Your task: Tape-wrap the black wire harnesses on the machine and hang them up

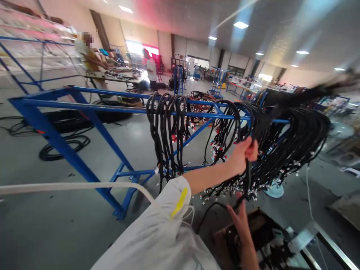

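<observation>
Indoor, mid-bright, uneven. Light from ceiling lamps (241, 25) across top, plus blown-out window (142, 47) upper left of centre, pink-red flare around it. Pale blue streaks over ceiling (191, 18), upper right. Soft sheen on floor (135, 133) left of centre; lower right darker, shadowy. Black cables (303, 140) right of centre lose detail. Heavy wide-angle stretch and smear at edges, dark blur upper right, shelves (25, 41) upper left washed out. Background soft; mosaic patches upper left.
</observation>
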A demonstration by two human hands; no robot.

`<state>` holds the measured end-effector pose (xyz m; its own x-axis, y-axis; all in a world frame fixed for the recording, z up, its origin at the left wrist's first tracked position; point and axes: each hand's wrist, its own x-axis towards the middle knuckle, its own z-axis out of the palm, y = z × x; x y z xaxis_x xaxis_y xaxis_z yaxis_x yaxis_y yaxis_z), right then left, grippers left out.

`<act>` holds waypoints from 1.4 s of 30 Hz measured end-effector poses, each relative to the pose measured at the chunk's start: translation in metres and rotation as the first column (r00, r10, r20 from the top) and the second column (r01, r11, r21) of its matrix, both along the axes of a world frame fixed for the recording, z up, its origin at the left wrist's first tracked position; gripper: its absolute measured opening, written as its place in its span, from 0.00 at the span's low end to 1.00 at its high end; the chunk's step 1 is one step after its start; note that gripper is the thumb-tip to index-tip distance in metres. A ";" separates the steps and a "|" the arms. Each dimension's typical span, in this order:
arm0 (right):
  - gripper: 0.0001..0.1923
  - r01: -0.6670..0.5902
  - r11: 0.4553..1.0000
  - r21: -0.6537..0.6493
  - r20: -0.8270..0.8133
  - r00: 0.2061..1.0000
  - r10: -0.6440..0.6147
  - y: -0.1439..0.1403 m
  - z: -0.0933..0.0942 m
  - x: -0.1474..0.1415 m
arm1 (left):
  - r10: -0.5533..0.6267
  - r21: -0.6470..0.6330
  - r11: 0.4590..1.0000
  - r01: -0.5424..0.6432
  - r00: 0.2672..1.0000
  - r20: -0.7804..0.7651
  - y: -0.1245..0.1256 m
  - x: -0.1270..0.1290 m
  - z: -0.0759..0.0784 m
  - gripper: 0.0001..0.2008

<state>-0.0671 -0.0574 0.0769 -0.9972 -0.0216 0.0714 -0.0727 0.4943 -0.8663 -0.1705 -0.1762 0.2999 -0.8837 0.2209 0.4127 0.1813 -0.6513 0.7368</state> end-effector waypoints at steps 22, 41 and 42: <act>0.17 -0.198 0.950 0.243 -0.800 0.512 0.312 -0.233 0.215 -0.204 | 0.550 -0.329 -0.336 -0.883 0.099 -0.829 -0.315 0.012 0.004 0.18; 0.21 0.026 0.966 0.258 -0.386 0.919 0.079 -0.078 0.278 -0.362 | 0.269 -0.339 -0.532 -0.776 0.225 -0.936 -0.288 -0.029 -0.033 0.30; 0.20 0.109 0.963 0.245 -0.439 0.898 0.010 -0.080 0.286 -0.362 | 0.274 -0.346 -0.535 -0.771 0.229 -0.934 -0.287 -0.028 -0.036 0.30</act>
